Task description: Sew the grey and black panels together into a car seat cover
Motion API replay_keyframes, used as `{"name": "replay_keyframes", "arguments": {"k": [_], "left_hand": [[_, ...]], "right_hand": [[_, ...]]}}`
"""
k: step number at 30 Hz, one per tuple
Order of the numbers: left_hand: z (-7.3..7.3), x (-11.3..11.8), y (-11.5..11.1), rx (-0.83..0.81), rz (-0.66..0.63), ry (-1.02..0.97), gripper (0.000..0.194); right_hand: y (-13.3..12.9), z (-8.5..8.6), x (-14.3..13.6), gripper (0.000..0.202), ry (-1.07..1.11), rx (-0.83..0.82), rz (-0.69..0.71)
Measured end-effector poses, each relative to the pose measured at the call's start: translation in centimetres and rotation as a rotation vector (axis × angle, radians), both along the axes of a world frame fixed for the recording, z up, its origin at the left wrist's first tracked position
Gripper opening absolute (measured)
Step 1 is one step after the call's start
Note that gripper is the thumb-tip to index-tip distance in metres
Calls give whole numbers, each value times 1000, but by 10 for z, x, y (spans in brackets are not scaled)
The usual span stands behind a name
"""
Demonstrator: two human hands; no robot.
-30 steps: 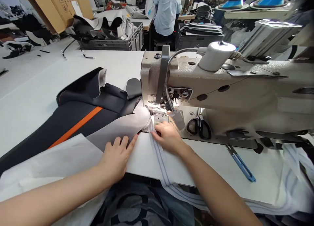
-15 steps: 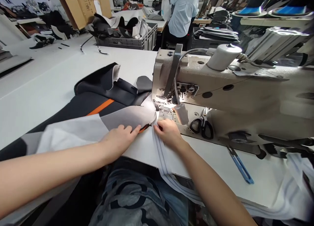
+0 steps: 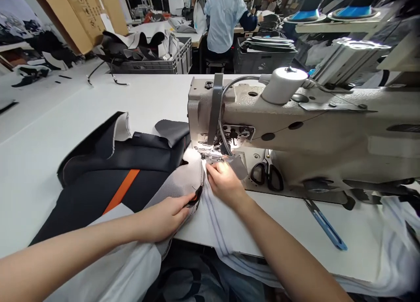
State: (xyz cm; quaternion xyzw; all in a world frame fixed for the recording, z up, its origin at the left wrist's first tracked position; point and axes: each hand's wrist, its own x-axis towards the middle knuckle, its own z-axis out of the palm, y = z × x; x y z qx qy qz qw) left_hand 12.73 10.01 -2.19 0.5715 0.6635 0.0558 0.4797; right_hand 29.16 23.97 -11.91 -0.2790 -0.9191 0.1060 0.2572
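A sewing machine (image 3: 282,131) stands on the white table, its presser foot and needle area (image 3: 211,155) lit by a small lamp. Under the foot runs the edge of a black, grey-backed fabric cover (image 3: 183,179) with an orange stripe (image 3: 123,190). My left hand (image 3: 169,216) is closed on the cover's near edge, where a bit of orange shows; its lower fingers are partly hidden. Close to the foot, my right hand (image 3: 226,182) pinches a white strip with grey lines (image 3: 215,219) against the cover's edge. From there the strip hangs over the table's front edge.
Black-handled scissors (image 3: 267,175) lie on the machine bed, and blue thread snips (image 3: 326,225) on the table at right. A thread cone (image 3: 285,85) sits atop the machine. Behind stand a grey crate of fabric pieces (image 3: 147,66) and a seated person in light blue (image 3: 225,18).
The cover has turned and shifted nearer, with more of its edge drawn toward me. My left hand has moved down along with it. My right hand stays near the presser foot. The view has shifted right.
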Motion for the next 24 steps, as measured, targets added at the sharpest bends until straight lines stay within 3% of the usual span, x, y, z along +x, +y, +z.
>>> {"name": "replay_keyframes", "arguments": {"k": [4, 8, 16, 19, 24], "left_hand": [[-6, -10, 4, 25, 32, -130, 53], [-15, -10, 14, 86, 37, -176, 53], [-27, -18, 43, 141, 2, -184, 49], [-26, -22, 54, 194, -23, -184, 45], [-20, -18, 67, 146, -82, 42, 35]], "right_hand": [[-6, -5, -7, 37, 4, 15, 102], [-6, -7, -6, 40, 20, 4, 114], [1, -10, -6, 39, -13, 72, 10], [3, -14, -7, 34, -4, 67, -93], [5, -16, -10, 28, -54, 68, -204]]}}
